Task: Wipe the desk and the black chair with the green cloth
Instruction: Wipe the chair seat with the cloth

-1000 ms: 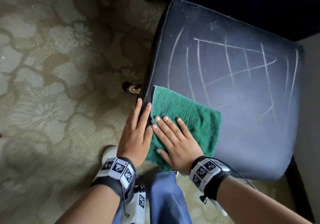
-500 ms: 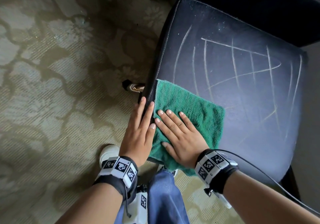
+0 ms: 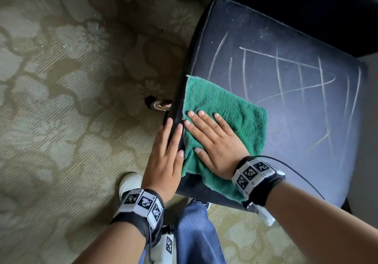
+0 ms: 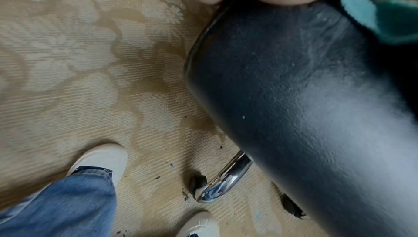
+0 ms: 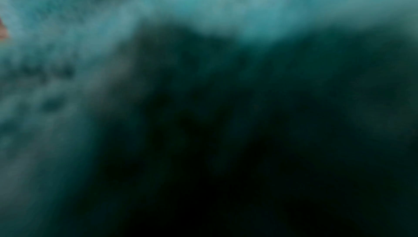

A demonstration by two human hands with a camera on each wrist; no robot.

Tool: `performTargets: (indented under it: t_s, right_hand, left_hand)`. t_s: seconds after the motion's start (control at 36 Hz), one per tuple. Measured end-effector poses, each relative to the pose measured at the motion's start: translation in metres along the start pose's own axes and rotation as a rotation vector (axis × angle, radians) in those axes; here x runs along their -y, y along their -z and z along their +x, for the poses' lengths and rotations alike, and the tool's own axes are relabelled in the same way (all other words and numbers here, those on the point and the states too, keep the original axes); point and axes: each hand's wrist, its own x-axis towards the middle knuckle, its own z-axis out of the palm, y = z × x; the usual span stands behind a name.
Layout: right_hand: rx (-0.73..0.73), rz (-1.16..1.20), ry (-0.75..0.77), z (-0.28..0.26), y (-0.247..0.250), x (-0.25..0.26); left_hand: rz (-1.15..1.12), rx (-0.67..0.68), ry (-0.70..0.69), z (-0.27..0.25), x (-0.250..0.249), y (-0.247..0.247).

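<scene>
The black chair seat (image 3: 286,104) carries pale chalk-like scribbles across its middle. A folded green cloth (image 3: 231,110) lies on the seat's near left corner, one edge hanging over the front. My right hand (image 3: 208,135) lies flat on the cloth with fingers spread and straight. My left hand (image 3: 169,147) rests with straight fingers along the seat's left side edge, right beside the cloth. In the left wrist view the seat's padded side (image 4: 305,106) fills the right half, with cloth (image 4: 384,13) at the top corner. The right wrist view shows only blurred green cloth (image 5: 158,17).
Patterned beige carpet (image 3: 71,100) spreads to the left. A chrome chair leg (image 4: 226,178) with a black foot sticks out under the seat. My jeans leg (image 3: 196,233) and white shoes (image 4: 106,158) stand close to the seat's front. The dark chair back (image 3: 306,8) rises behind.
Both hands and the cloth keep their place on the seat's corner; the right hand's fingers have spread slightly. The view has shifted a little, so the chair sits further right in frame.
</scene>
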Motion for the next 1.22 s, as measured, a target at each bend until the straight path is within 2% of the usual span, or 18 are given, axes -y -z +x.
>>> performTargets:
  t_s: [0.17,0.47,0.86,0.94,1.22]
  right_hand:
    - [-0.018,0.005,-0.047,0.016,0.008,-0.016]
    - [-0.005,-0.036,-0.065,0.016,0.002,-0.015]
    - [0.006,-0.012,-0.081,0.022,0.006,-0.013]
    - [0.019,-0.014,-0.057,0.022,0.010,-0.015]
    - [0.112,-0.147,0.180,0.041,0.023,-0.049]
  left_hand:
    - [0.007,0.024,0.009,0.000,-0.001,0.001]
    - [-0.018,0.088,-0.005,-0.001,0.001,0.004]
    - [0.095,0.126,0.010,0.005,0.002,0.011]
    - [0.124,0.129,0.020,0.005,0.001,0.011]
    - [0.156,0.113,0.042,0.001,-0.001,0.008]
